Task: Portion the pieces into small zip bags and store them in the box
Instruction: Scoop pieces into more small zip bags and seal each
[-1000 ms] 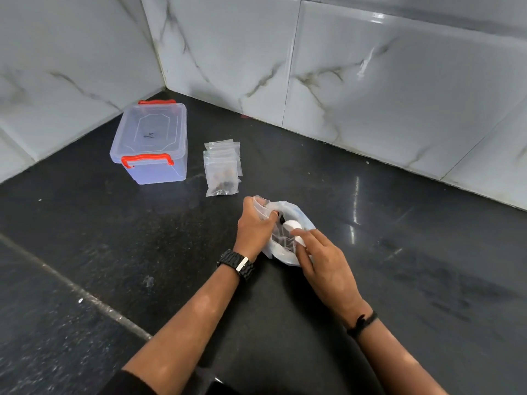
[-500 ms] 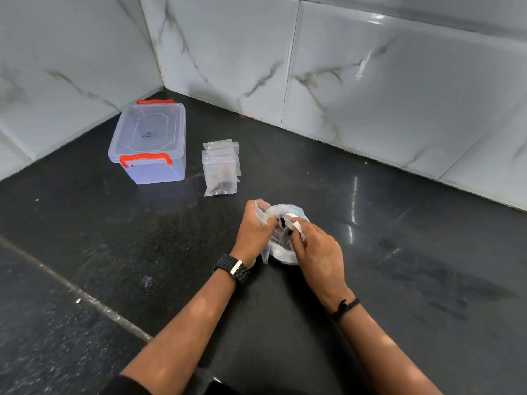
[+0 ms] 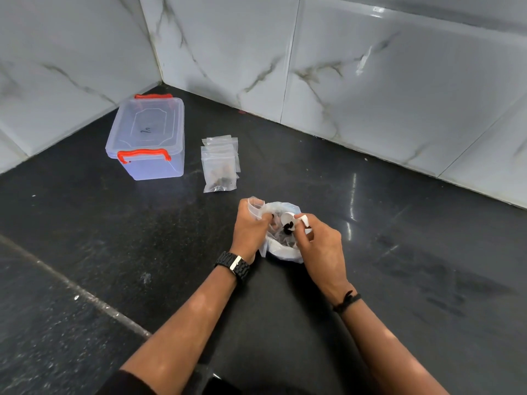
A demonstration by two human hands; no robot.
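Right hand [image 3: 319, 240] pinching a small white scoop [image 3: 288, 218] of dark pieces, left hand [image 3: 251, 226] gripping a small zip bag [image 3: 254, 205] over the open white supply bag [image 3: 282, 252], filled zip bags [image 3: 219, 163] stacked on black countertop [image 3: 399, 266], lidded clear box [image 3: 148, 138] beside them.

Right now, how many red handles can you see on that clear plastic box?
2. One red handle clips the near end of the clear plastic box; the other sits at the far end by the wall corner.
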